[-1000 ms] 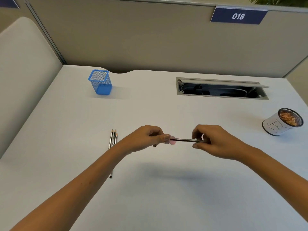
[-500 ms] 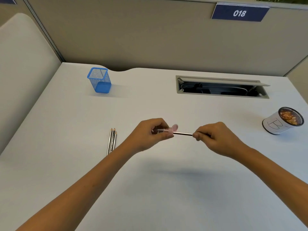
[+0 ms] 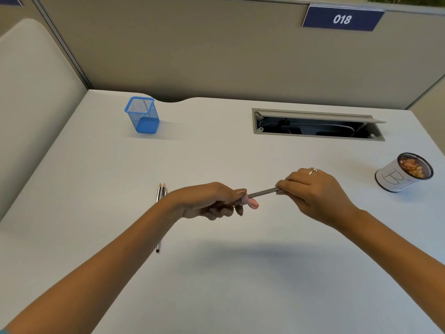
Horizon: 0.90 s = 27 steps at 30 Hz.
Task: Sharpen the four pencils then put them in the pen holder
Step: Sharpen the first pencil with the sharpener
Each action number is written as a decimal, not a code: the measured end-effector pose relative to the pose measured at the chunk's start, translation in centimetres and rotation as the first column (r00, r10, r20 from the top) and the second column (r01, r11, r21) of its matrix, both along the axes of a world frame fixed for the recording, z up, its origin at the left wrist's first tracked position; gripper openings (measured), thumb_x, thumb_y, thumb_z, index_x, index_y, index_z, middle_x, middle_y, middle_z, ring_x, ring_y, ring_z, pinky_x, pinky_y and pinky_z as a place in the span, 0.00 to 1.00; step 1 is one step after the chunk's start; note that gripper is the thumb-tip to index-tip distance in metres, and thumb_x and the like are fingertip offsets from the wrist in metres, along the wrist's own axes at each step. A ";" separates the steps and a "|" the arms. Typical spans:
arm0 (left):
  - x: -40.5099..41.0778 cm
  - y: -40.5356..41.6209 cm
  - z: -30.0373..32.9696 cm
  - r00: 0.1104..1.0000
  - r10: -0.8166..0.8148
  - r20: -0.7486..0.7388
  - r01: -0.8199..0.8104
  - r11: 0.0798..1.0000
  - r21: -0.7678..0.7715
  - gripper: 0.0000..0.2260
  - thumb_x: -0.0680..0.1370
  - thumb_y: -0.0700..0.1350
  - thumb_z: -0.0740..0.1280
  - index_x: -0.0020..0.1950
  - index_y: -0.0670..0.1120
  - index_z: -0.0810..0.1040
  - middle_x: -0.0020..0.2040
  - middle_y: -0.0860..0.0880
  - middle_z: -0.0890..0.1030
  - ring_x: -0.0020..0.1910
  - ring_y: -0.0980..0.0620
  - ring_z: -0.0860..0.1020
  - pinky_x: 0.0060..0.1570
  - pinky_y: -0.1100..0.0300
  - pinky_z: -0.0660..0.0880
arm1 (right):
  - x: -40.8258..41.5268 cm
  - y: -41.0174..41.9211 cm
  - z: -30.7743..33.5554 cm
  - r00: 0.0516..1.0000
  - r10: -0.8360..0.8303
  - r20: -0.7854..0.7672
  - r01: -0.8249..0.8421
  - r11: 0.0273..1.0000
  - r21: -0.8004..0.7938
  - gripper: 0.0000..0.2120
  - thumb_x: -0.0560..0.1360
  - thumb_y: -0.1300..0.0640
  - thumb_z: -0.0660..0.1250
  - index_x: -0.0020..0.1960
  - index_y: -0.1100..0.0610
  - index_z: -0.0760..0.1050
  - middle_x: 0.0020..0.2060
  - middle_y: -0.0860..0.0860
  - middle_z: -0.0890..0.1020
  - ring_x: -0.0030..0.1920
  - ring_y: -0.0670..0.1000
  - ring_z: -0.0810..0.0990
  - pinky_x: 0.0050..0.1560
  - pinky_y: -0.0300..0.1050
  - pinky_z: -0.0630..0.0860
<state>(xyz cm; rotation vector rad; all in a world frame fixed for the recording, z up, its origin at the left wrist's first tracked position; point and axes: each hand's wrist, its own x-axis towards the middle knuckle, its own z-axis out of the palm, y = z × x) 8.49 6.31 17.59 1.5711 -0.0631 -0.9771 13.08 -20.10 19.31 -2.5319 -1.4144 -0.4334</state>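
Note:
A grey pencil [image 3: 263,192] spans the gap between my hands, above the middle of the white desk [image 3: 216,273]. My left hand [image 3: 212,201] grips a small pink sharpener [image 3: 252,203] at the pencil's near-left end. My right hand [image 3: 313,191] pinches the pencil's far-right end, which sits higher than the left end. Three more pencils [image 3: 160,192] lie side by side on the desk, partly hidden under my left wrist. The blue mesh pen holder [image 3: 142,115] stands upright at the back left, with no pencil visible in it.
A white cup marked "B" [image 3: 397,179], filled with pencil shavings, stands at the right edge. An open cable tray [image 3: 315,125] is set into the desk at the back right. Grey partition walls close off the back and left.
My right hand has moved right and slightly up, tilting the pencil. More of the pencil shows between my hands. The pencils on the desk and the holder have not moved.

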 end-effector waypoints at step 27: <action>-1.1 -3.2 -1.4 0.728 0.094 0.679 -0.376 0.883 0.281 0.09 0.76 0.53 0.70 0.45 0.49 0.77 0.35 0.57 0.76 0.35 0.58 0.70 0.37 0.61 0.66 | -1.0 -0.3 0.8 0.903 -0.261 -0.341 0.240 0.965 -0.103 0.10 0.77 0.53 0.63 0.41 0.53 0.80 0.29 0.42 0.78 0.29 0.45 0.73 0.28 0.38 0.59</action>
